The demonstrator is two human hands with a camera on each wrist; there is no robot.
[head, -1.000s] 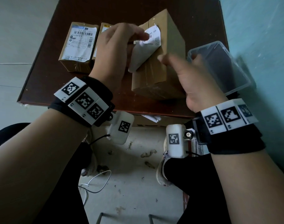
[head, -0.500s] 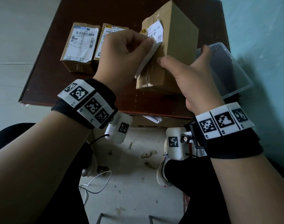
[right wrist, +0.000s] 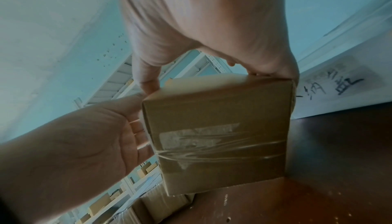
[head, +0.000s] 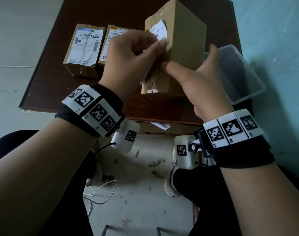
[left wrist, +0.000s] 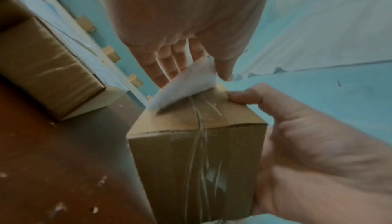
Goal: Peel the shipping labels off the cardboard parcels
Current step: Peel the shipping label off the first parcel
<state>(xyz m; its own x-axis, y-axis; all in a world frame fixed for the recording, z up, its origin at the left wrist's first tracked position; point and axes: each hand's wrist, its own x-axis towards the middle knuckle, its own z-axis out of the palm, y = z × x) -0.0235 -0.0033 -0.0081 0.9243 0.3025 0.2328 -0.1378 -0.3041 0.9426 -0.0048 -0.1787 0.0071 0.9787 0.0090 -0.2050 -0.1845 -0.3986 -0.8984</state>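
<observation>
Head view: tall parcel (head: 182, 53) stands on the dark worktop (head: 63, 68), beside two smaller labelled parcels (head: 84, 50). Left hand (head: 128, 58) pinches the half-peeled label (head: 159, 33); right hand (head: 201, 82) clasps the parcel's side.

Left wrist view: label (left wrist: 186, 85) curls up off the cardboard between thumb and fingers (left wrist: 176, 56).

Right wrist view: right hand (right wrist: 201, 26) grips the parcel (right wrist: 220, 127) from above, thumb on one edge.
</observation>
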